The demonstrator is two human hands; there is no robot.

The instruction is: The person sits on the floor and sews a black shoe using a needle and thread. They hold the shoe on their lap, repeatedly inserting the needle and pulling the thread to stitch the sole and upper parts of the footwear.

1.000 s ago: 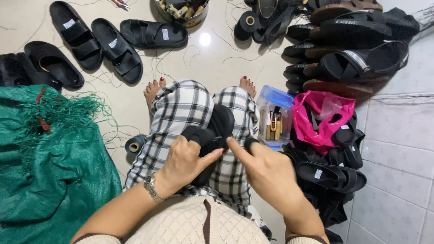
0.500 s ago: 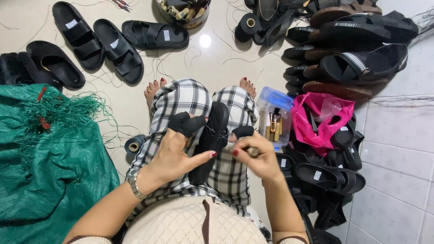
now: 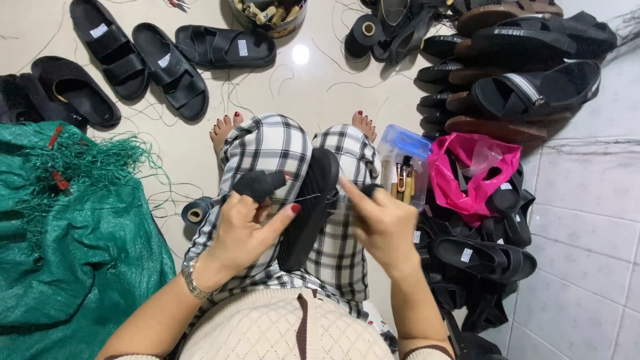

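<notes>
Head view: we look down on a seated person's lap in black-and-white checked trousers [image 3: 267, 153], bare feet on the pale tiled floor [image 3: 300, 87]. A black sandal [image 3: 308, 207] lies lengthwise between the knees, sole edge up. The left hand [image 3: 248, 230] is closed on the sandal's near side; its fingers wear dark fabric covers and the thumb presses against the sole. The right hand [image 3: 383, 223] sits just beside the sandal on its right, fingers drawn together in a pinch; a thin thread [image 3: 308, 197] runs from the sandal toward the left hand, but we cannot tell whether the right fingertips hold a needle. A metal wristwatch [image 3: 193, 280] is on the left wrist.

To the right of the knee stands a clear plastic box [image 3: 403, 160] with a blue lid, just beside a pink plastic bag [image 3: 470, 170] holding black sandals. A stack of dark sandals [image 3: 520, 67] rises beyond it. Left of the lap lies a green woven sack [image 3: 73, 253]. Loose black sandals [image 3: 167, 63] lie on the floor ahead, and a thread spool [image 3: 195, 212] rests by the left thigh.
</notes>
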